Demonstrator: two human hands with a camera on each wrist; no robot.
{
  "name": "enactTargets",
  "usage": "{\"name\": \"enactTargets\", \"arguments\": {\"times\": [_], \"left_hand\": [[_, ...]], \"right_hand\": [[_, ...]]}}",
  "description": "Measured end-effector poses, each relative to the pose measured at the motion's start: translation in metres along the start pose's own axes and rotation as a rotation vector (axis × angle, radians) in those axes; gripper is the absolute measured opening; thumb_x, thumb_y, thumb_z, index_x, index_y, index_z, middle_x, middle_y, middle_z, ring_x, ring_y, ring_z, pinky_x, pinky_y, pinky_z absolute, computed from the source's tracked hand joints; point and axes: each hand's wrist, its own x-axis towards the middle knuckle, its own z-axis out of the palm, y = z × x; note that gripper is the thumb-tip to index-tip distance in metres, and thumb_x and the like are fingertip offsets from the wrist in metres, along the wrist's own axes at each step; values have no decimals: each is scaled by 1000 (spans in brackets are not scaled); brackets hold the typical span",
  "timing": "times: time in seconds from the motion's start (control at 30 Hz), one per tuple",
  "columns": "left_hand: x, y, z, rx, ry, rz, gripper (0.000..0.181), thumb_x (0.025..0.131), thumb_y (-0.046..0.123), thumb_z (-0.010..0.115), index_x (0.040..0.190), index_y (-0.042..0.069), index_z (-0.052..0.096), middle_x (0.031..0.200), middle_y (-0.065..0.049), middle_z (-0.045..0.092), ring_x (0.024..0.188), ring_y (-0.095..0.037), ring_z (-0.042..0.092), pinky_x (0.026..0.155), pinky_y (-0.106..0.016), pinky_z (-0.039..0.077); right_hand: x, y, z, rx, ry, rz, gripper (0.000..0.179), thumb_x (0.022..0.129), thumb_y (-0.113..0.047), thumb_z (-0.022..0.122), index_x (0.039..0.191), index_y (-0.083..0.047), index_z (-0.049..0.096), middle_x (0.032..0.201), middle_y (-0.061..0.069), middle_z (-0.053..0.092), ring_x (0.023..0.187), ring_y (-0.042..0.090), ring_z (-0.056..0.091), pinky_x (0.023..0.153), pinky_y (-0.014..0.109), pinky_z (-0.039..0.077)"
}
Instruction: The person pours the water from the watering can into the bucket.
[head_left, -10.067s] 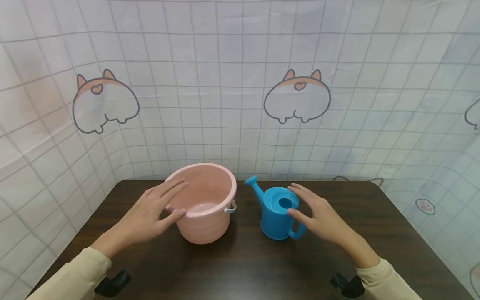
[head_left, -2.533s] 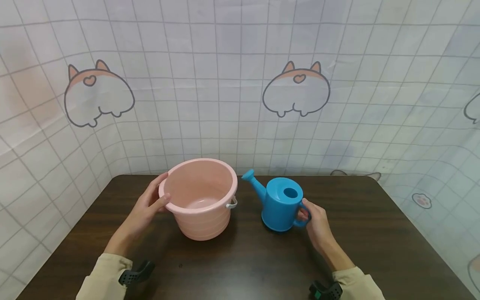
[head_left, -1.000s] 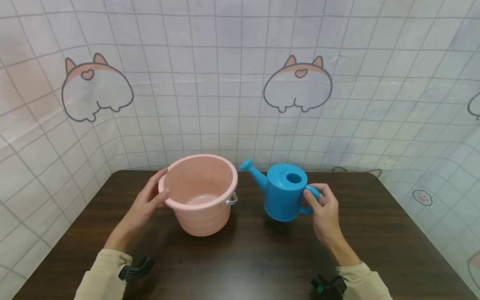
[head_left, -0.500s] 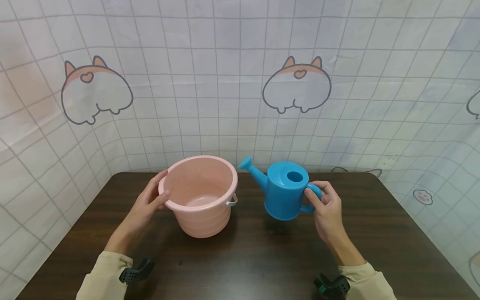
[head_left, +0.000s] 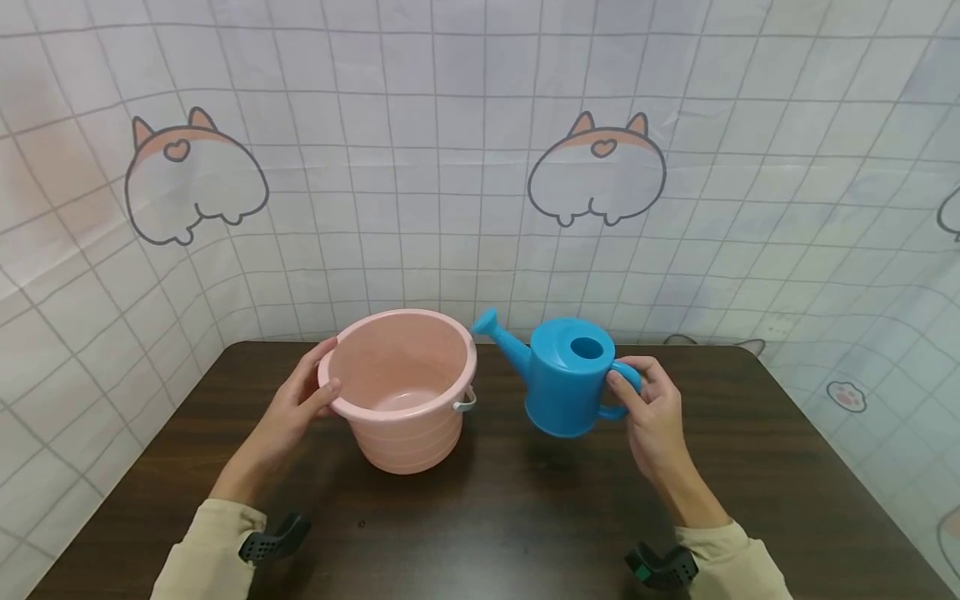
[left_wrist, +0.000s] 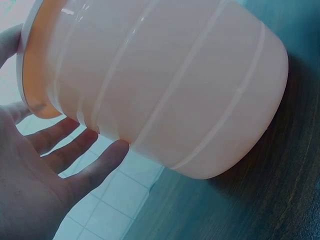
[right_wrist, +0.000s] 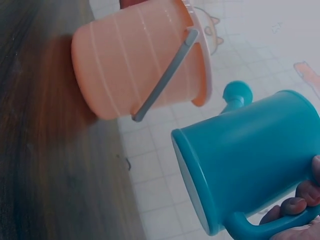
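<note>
A pink bucket (head_left: 405, 433) stands upright on the dark wooden table. Its pale handle (right_wrist: 165, 75) hangs down against the side. My left hand (head_left: 281, 412) holds the bucket at its left, thumb at the rim and fingers (left_wrist: 102, 160) against the outer wall. To the right, my right hand (head_left: 654, 417) grips the handle of a blue watering can (head_left: 566, 387), fingers curled through the loop. The can is held above the table, and its spout head (head_left: 485, 322) is close to the bucket's right rim. The bucket's visible inside shows nothing in it.
The dark table (head_left: 480, 542) extends around both things. A white gridded cloth (head_left: 405, 208) with cartoon animal prints hangs behind and at the sides. Black straps sit at both wrists (head_left: 273, 537).
Earlier, both hands hovered apart. The left hand took the bucket's rim; the right took the can's handle and raised it. Over the last half second, the can shifted slightly left, toward the bucket.
</note>
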Motion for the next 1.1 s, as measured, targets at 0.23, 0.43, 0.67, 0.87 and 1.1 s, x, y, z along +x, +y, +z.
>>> {"name": "enactTargets", "arguments": {"times": [0.23,0.43,0.67,0.87,1.1], "left_hand": [[1,1,0,-2,6,0,55,96,15,44,145,21,20,137,-19,34,103,-4,53,78,-26,52],[0,2,-1,-4,16,-9,56,96,16,44,146,21,20,137,-19,35,103,-6,53,78,-27,52],[0,3,-1,13,11,-18,55,96,18,43,146,23,19,142,-16,31,111,-19,50,79,-27,51],[-1,3,0,5,3,-19,55,96,17,43,146,22,19,141,-17,32,110,-19,51,79,-27,51],[-2,2,2,-1,0,-5,55,96,16,43,145,21,20,140,-18,33,109,-18,51,79,-27,52]], "right_hand": [[5,-3,3,-21,-28,-7,17,91,-3,51,107,3,47,87,-2,64,82,13,56,80,24,49],[9,-4,5,-46,-47,-4,18,91,-4,51,107,4,47,88,-3,64,83,10,58,81,23,49],[13,-6,6,-60,-55,11,20,90,-5,53,107,5,47,89,-3,65,85,10,60,84,25,49],[12,-7,6,-65,-59,32,20,90,-6,54,107,4,48,89,-3,65,84,10,59,83,24,49],[13,-8,4,-74,-114,17,17,90,-7,54,106,-2,50,93,-3,63,86,9,58,85,24,49]]}}
